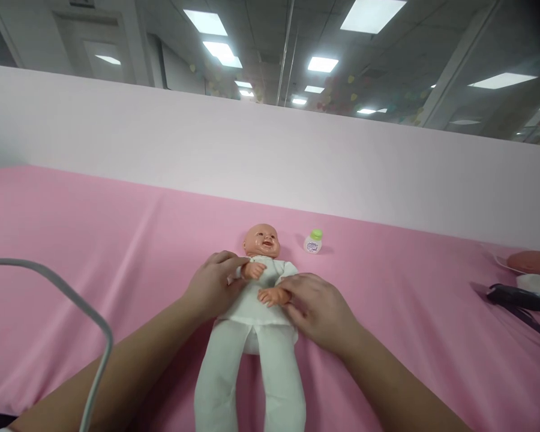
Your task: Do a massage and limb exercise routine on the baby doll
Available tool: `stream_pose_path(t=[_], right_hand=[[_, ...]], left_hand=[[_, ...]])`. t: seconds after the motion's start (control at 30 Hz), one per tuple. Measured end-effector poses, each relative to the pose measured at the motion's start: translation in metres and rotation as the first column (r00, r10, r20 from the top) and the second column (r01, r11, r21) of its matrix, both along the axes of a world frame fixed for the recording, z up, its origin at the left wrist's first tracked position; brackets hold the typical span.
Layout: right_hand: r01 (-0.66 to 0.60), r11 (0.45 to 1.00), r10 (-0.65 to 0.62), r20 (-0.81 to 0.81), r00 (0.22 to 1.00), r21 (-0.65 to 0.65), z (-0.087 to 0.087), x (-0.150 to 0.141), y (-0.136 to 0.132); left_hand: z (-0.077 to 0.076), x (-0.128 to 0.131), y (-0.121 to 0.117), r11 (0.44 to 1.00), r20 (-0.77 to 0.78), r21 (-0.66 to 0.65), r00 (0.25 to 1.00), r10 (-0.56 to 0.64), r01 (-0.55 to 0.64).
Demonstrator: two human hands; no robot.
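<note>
Nearest you, a grey cable (81, 305) curves in at lower left, in front of your left forearm. The doll (247, 309) lies on its back on the pink cloth (409, 288), directly before you and between your 2 hands; its long axis runs away from you, white-clad legs nearest (feet outside the frame), head farthest, leaning slightly right. Your left hand (216, 282) has its fingers closed about the doll's forearm on your left; your right hand (315, 306) clasps the other forearm at the wrist, index finger above and thumb below. The 2 small hands rest over the shirt front, the left one farther from you than the right.

At far right, a black object with a cord (517, 296) lies well apart from your fingers. Beyond it sits a brown rounded object (533, 261), partly out of frame. Past your right fingers, beside the doll's head, a small green-capped bottle (313, 243) appears to stand upright; your right hand is the nearer. Its label carries dark print, too small to read; no brand is legible elsewhere. Behind rises a plain white wall (270, 156), with ceiling lights (323, 64) above.
</note>
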State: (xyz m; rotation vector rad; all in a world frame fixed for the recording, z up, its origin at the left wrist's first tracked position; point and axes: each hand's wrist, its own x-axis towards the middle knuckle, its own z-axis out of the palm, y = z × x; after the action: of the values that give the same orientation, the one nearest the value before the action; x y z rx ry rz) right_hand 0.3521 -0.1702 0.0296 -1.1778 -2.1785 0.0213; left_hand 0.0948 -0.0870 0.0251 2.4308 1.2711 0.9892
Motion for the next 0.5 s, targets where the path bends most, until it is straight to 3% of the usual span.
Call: stream_pose_path(t=[0.1, 0.23, 0.37, 0.5], right_hand=[[-0.061, 0.997, 0.056, 0.113, 0.992, 0.039, 0.000, -0.005, -0.001], [-0.074, 0.993, 0.058, 0.169, 0.984, 0.095, -0.001, -0.007, -0.002], [-0.070, 0.993, 0.052, 0.182, 0.982, 0.096, 0.000, -0.010, -0.003], [-0.045, 0.997, 0.033, 0.168, 0.985, 0.068, 0.001, -0.014, -0.004]], left_hand=[[-0.002, 0.000, -0.001, 0.990, -0.149, 0.122, 0.988, -0.050, 0.069], [0.000, -0.001, -0.002, 0.975, -0.270, 0.189, 0.960, -0.067, 0.121], [0.002, 0.000, -0.004, 0.969, -0.334, 0.195, 0.939, -0.079, 0.151], [0.001, 0.000, -0.003, 0.979, -0.301, 0.143, 0.948, -0.099, 0.147]])
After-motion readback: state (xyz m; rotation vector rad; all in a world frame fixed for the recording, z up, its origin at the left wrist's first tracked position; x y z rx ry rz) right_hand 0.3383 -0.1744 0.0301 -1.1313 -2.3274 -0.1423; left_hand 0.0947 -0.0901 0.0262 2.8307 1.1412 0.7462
